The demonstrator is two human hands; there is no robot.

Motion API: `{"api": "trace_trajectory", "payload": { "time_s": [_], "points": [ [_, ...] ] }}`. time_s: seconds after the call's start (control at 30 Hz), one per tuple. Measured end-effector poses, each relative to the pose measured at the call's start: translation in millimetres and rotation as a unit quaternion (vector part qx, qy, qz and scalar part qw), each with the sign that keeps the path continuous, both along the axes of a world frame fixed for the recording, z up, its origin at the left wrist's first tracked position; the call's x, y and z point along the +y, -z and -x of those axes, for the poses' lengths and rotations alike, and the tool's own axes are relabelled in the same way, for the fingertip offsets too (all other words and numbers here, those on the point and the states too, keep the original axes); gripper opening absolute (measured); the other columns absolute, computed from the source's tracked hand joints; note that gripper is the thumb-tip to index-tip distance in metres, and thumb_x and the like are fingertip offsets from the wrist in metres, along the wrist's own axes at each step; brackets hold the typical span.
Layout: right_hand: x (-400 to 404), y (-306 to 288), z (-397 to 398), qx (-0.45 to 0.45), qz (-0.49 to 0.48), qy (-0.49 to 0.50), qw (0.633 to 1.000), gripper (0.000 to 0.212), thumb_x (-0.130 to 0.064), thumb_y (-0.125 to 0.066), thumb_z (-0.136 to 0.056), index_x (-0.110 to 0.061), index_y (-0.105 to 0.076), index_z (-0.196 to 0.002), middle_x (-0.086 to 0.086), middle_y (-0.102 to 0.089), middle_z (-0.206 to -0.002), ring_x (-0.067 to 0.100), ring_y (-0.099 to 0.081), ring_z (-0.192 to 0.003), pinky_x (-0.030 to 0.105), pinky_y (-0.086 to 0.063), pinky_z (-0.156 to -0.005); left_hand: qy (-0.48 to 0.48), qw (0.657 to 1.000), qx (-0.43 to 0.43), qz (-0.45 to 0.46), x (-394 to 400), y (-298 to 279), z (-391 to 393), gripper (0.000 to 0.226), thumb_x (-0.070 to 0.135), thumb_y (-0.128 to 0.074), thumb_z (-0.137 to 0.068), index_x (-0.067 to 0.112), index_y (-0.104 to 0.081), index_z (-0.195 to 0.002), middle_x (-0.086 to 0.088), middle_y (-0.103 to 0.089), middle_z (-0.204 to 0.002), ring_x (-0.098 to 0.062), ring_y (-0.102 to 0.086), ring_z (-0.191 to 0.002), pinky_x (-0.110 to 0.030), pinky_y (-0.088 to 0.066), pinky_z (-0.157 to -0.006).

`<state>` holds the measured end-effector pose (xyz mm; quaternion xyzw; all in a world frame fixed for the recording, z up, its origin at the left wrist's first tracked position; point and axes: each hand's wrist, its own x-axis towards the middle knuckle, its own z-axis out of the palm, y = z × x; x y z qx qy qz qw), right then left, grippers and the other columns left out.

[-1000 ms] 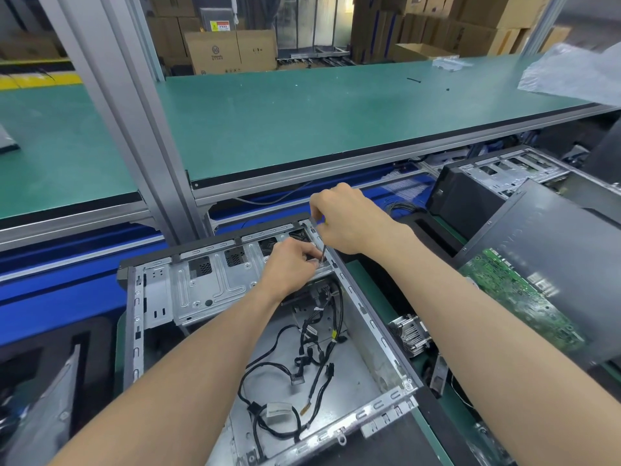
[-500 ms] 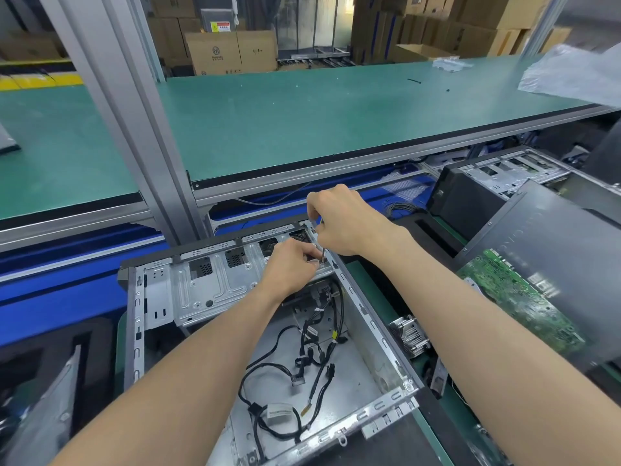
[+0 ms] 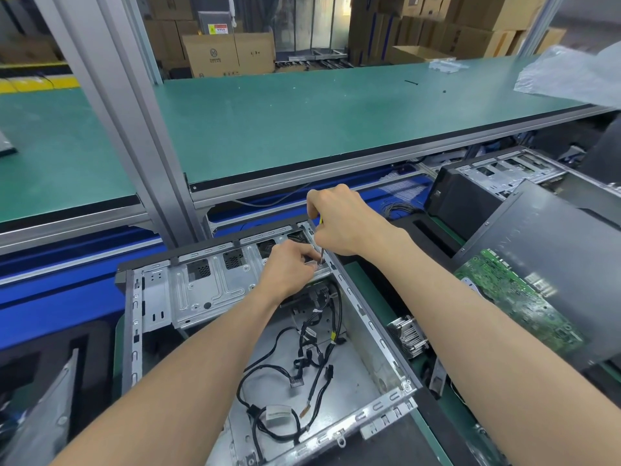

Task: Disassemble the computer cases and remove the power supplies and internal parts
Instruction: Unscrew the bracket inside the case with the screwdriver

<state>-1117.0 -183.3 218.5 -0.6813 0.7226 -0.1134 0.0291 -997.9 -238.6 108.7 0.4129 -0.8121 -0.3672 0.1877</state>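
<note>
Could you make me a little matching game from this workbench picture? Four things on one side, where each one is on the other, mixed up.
Things:
1. screwdriver
2. black cables
3. green circuit board
4. clear plastic bag

Places:
A. on the upper green shelf, far right
B. leaning on a dark panel, right of the open case
C. in the right hand
D. loose on the open case's floor

Pairs: 1-C, 2-D, 3-B, 4-A

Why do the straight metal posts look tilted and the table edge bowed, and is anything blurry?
Head view: wide-angle lens leans the metal post and bows the green bench edge; even overhead light, soft shadows; circuit board at the right slightly smeared; hands sharp.
</note>
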Motion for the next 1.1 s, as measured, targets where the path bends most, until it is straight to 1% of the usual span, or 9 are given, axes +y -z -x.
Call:
{"api": "trace_trajectory", "payload": {
  "time_s": [0.23, 0.37, 0.43, 0.5, 0.57, 0.63, 0.77, 0.97, 1.1],
  "points": [
    [5, -1, 0, 0.004, 0.017, 0.004, 1.0, 0.026, -0.006, -0.053, -0.073, -0.01, -0.056, -0.099, 0.008, -0.053, -0.088, 0.033, -0.052, -0.086, 0.041, -0.048, -0.066, -0.002, 1.0, -0.017, -0.013, -3, 1, 2, 0.03, 0.009, -0.062, -0.088, 0.036, -0.064, -0.074, 0.013, -0.041, -0.038, -0.005, -0.038, -0.038, -0.022, -0.035, -0.05],
    [5, -2, 0, -0.005, 0.033, 0.005, 0.999, 0.025, -0.006, -0.053, -0.072, -0.009, -0.056, -0.096, 0.008, -0.053, -0.086, 0.033, -0.052, -0.083, 0.042, -0.051, -0.067, 0.018, 0.999, -0.025, -0.024, -6, -1, 2, 0.029, 0.009, -0.061, -0.09, 0.035, -0.061, -0.076, 0.012, -0.047, -0.046, -0.004, -0.041, -0.04, -0.022, -0.036, -0.048],
    [5, -2, 0, -0.009, 0.035, 0.005, 0.999, 0.024, -0.005, -0.053, -0.072, -0.01, -0.056, -0.096, 0.008, -0.053, -0.086, 0.033, -0.053, -0.083, 0.041, -0.051, -0.066, 0.025, 0.999, -0.034, -0.022, -7, -3, 2, 0.03, 0.008, -0.06, -0.09, 0.035, -0.061, -0.076, 0.015, -0.048, -0.051, -0.002, -0.045, -0.04, -0.015, -0.034, -0.045],
    [5, -2, 0, -0.011, 0.031, 0.001, 0.999, 0.025, -0.006, -0.053, -0.072, -0.01, -0.056, -0.097, 0.008, -0.054, -0.087, 0.032, -0.053, -0.083, 0.041, -0.051, -0.067, 0.041, 0.997, -0.057, -0.01, -8, -7, 4, 0.026, 0.008, -0.059, -0.088, 0.032, -0.063, -0.08, 0.012, -0.054, -0.066, -0.001, -0.051, -0.054, -0.015, -0.037, -0.05],
    [5, -2, 0, -0.013, 0.028, -0.003, 1.0, 0.025, -0.009, -0.054, -0.072, -0.009, -0.057, -0.096, 0.007, -0.054, -0.086, 0.032, -0.054, -0.082, 0.041, -0.051, -0.067, 0.057, 0.995, -0.083, 0.0, -10, -9, 7, 0.021, 0.008, -0.057, -0.085, 0.028, -0.065, -0.086, 0.006, -0.063, -0.089, -0.009, -0.059, -0.079, -0.022, -0.044, -0.064],
    [5, -1, 0, -0.013, 0.028, -0.006, 0.999, 0.024, -0.011, -0.055, -0.072, -0.01, -0.057, -0.096, 0.005, -0.054, -0.085, 0.031, -0.054, -0.082, 0.041, -0.051, -0.068, 0.061, 0.994, -0.093, 0.0, -10, -10, 8, 0.022, 0.007, -0.055, -0.083, 0.026, -0.065, -0.086, 0.004, -0.065, -0.097, -0.013, -0.059, -0.09, -0.021, -0.042, -0.068],
    [4, 1, 0, -0.013, 0.032, -0.011, 0.999, 0.022, -0.01, -0.057, -0.074, -0.01, -0.057, -0.095, 0.004, -0.053, -0.084, 0.031, -0.053, -0.083, 0.039, -0.048, -0.066, 0.056, 0.994, -0.092, -0.012, -11, -12, 8, 0.024, 0.006, -0.056, -0.082, 0.029, -0.063, -0.081, 0.006, -0.064, -0.092, -0.01, -0.059, -0.083, -0.017, -0.038, -0.06],
    [4, 5, -1, -0.009, 0.043, -0.023, 0.999, 0.019, -0.011, -0.06, -0.075, -0.009, -0.058, -0.093, 0.004, -0.057, -0.084, 0.028, -0.053, -0.082, 0.032, -0.033, -0.066, 0.053, 0.995, -0.085, -0.028, -10, -15, 7, 0.025, 0.005, -0.059, -0.084, 0.029, -0.062, -0.077, 0.007, -0.062, -0.079, -0.007, -0.057, -0.072, -0.018, -0.038, -0.056],
    [4, 3, -2, -0.009, 0.033, -0.05, 0.998, 0.012, -0.011, -0.063, -0.074, -0.015, -0.058, -0.085, -0.001, -0.058, -0.081, 0.02, -0.05, -0.076, 0.027, -0.031, -0.061, 0.053, 0.995, -0.08, -0.021, -9, -17, 6, 0.027, 0.004, -0.058, -0.084, 0.028, -0.057, -0.071, 0.009, -0.052, -0.066, -0.006, -0.049, -0.059, -0.014, -0.032, -0.048]
  ]
}}
